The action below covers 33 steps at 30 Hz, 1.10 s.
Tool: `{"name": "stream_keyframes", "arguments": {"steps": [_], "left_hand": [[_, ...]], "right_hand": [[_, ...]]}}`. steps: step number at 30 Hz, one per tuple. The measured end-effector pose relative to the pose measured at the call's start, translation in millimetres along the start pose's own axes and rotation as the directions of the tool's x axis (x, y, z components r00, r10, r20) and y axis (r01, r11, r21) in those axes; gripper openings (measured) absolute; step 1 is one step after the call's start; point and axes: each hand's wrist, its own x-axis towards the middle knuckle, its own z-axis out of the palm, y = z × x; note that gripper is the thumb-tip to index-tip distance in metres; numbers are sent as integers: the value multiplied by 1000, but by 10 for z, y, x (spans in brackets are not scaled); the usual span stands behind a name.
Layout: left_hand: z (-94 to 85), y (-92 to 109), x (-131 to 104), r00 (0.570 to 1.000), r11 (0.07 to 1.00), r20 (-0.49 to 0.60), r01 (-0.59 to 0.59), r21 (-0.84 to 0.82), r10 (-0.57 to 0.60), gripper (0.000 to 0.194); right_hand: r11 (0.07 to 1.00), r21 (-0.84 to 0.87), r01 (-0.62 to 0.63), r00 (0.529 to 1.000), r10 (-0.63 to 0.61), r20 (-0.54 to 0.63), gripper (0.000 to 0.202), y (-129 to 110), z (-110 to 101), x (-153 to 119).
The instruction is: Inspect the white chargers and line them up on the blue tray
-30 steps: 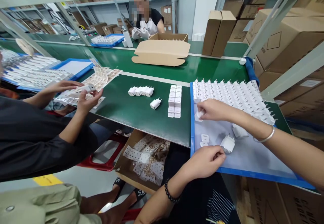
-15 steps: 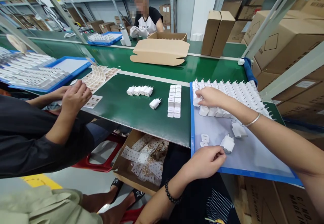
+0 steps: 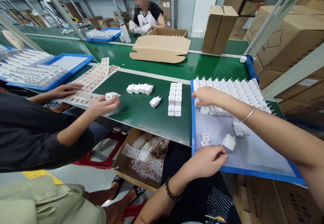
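My right hand reaches over the near left corner of a block of white plug chargers, standing prongs-up in a blue-edged tray. Its fingers are closed on a charger at that corner, mostly covered by the hand. At the tray's front edge, my left hand is curled; whatever its fingers hold, if anything, is hidden. Just beyond its fingertips is a loose charger, with another charger behind it. Two small white square pieces lie left of these.
Left of the tray are stacked white squares, a single charger and a short charger row. A co-worker's hand holds a charger beside sticker sheets. An open carton lies across the bench.
The co-worker on the left has parted their hands, moving a charger rightward; the other hand now rests on the sticker sheet. My hands stay nearly in place.
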Motion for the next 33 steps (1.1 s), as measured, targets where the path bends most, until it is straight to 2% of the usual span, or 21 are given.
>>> {"name": "stream_keyframes", "arguments": {"steps": [6,11,17,23,33], "left_hand": [[8,4,-18,1000,999,-25,14,37,-13,24],[10,-14,-6,1000,1000,-16,-4,-10,4,23],[-16,-19,20,999,998,21,-27,-50,28,23],[-25,7,18,1000,1000,21,-12,-25,13,24],[-20,24,9,1000,999,10,11,-38,-11,25]], "right_hand": [[999,5,43,998,-43,48,27,-25,-15,55],[997,-7,71,995,-71,75,21,10,106,-80],[997,-7,75,997,-75,-22,33,38,210,-265],[997,-55,48,992,-54,-111,27,0,293,-207],[984,-147,104,958,-139,-252,28,-32,432,-249]]}}
